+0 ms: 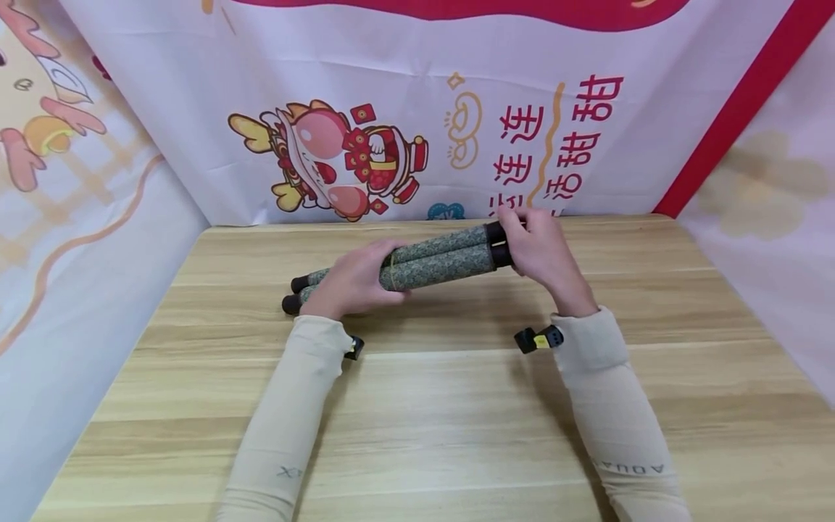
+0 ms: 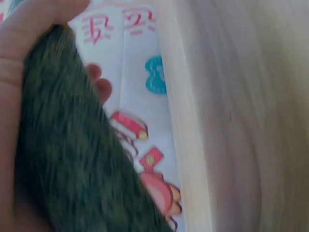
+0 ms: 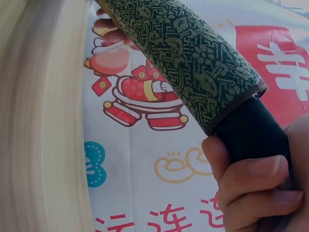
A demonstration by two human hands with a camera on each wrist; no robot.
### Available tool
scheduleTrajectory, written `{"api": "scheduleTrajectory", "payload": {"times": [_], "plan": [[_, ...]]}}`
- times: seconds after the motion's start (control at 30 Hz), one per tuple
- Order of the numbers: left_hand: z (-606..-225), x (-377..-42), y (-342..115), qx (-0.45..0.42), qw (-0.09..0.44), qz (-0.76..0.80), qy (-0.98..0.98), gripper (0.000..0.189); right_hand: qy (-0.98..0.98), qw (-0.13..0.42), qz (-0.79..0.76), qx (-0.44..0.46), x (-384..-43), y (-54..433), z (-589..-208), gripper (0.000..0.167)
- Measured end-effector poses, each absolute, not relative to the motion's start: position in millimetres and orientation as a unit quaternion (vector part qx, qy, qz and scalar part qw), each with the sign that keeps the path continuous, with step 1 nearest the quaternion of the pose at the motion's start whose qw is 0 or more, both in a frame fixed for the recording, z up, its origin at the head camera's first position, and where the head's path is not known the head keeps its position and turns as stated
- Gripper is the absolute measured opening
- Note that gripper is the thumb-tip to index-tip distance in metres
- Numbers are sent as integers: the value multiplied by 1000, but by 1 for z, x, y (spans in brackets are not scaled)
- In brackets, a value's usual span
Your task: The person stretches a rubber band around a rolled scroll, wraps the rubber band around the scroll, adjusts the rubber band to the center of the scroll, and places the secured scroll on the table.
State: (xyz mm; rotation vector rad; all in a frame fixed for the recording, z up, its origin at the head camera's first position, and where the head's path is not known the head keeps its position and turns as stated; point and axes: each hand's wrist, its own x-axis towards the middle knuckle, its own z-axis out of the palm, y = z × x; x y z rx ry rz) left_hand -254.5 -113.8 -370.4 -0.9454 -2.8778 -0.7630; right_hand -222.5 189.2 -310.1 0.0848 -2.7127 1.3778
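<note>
A rolled scroll (image 1: 443, 267), two parallel rolls in green patterned cloth with black ends, slants above the table, its right end higher. A thin yellowish band (image 1: 392, 272) circles both rolls near the middle. My left hand (image 1: 355, 279) grips the rolls left of the band; in the left wrist view its thumb and fingertips wrap the green cloth (image 2: 82, 135). At the far end, my right hand (image 1: 541, 250) holds the black end pieces. The right wrist view has its fingers (image 3: 248, 188) curled around a black end (image 3: 253, 128), just past the cloth's edge.
Below lies a light wood-grain table (image 1: 417, 420). A white cloth backdrop (image 1: 196, 65) with cartoon prints and red characters hangs behind its back edge, and printed cloths flank both sides. Each wrist wears a small black camera (image 1: 538, 339).
</note>
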Motion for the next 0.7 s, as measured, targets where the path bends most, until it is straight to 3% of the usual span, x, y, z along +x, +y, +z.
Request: {"api": "scheduleTrajectory", "payload": {"times": [0.37,0.7], "plan": [[-371,-257,-119,-315,-18,-248,-916,86,-905,-1,425,28,-230,200,-315,61],[-376,-252,-105,-302,-26,-151,-941,90,-946,-56,318,-7,-227,203,-323,57]]}}
